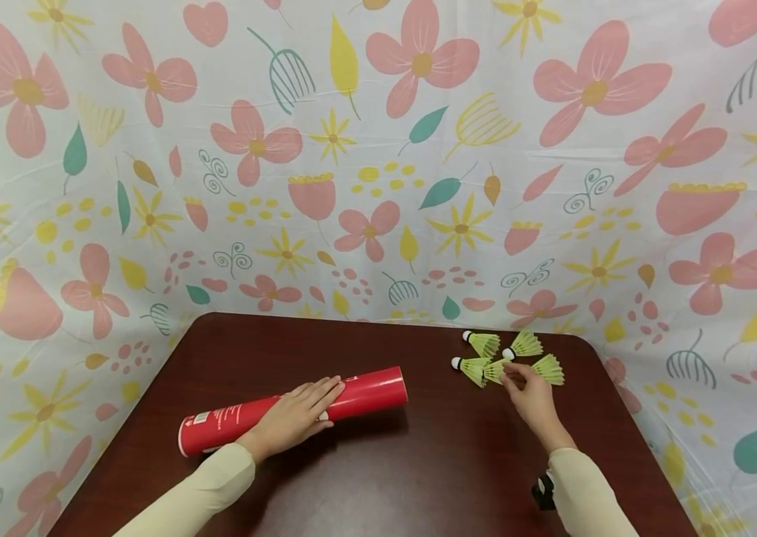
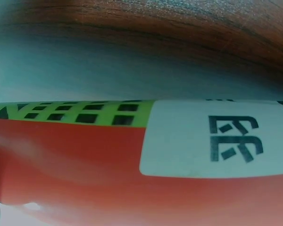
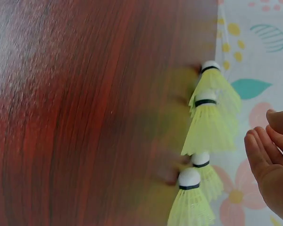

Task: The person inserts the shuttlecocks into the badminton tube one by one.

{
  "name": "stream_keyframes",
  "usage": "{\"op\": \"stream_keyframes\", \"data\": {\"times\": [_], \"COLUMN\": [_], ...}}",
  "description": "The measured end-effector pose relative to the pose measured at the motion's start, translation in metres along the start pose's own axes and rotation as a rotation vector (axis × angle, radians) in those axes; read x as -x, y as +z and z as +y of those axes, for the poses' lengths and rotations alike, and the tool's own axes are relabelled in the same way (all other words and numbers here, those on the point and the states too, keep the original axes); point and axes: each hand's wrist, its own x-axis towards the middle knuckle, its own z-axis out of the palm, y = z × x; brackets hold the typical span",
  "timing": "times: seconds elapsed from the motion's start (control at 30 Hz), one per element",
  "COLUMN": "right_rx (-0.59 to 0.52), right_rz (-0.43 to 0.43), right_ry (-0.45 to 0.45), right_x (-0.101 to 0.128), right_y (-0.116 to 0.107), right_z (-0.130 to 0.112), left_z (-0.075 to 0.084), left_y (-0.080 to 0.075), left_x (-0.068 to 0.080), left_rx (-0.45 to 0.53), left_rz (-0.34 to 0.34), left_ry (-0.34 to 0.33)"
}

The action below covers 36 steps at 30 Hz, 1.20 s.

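**Hands on tube and shuttlecocks**

The left hand (image 1: 297, 418) lies flat on the red tube (image 1: 365, 395), fingers straight, pointing to 2 o'clock. The right hand (image 1: 531, 395) reaches with loosely bent fingers to the shuttlecocks (image 1: 506, 356) at its 12 o'clock; whether they touch is unclear.

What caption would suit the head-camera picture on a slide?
Left hand rests on a red cardboard tube while the right hand reaches for yellow-green shuttlecocks on a dark wooden table.

Staged tabletop booth, floral backdrop (image 1: 378, 149)
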Motion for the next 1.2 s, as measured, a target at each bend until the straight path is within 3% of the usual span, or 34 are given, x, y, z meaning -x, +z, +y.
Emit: {"op": "stream_keyframes", "data": {"times": [0.27, 0.6, 0.87, 1.2], "right_rx": [0.005, 0.038, 0.078, 0.099], "right_rz": [0.045, -0.053, 0.012, 0.040], "right_ry": [0.059, 0.225, 0.229, 0.228], "right_x": [-0.001, 0.000, 0.003, 0.003], "right_y": [-0.003, 0.004, 0.010, 0.013], "right_z": [0.014, 0.030, 0.034, 0.033], "left_z": [0.000, 0.000, -0.001, -0.001], "left_y": [0.001, -0.002, -0.002, -0.001], "left_x": [0.001, 0.003, 0.004, 0.003], "left_rx": [0.011, 0.015, 0.019, 0.025], "left_rz": [0.018, -0.013, 0.027, 0.017], "left_ry": [0.007, -0.004, 0.017, 0.012]}}
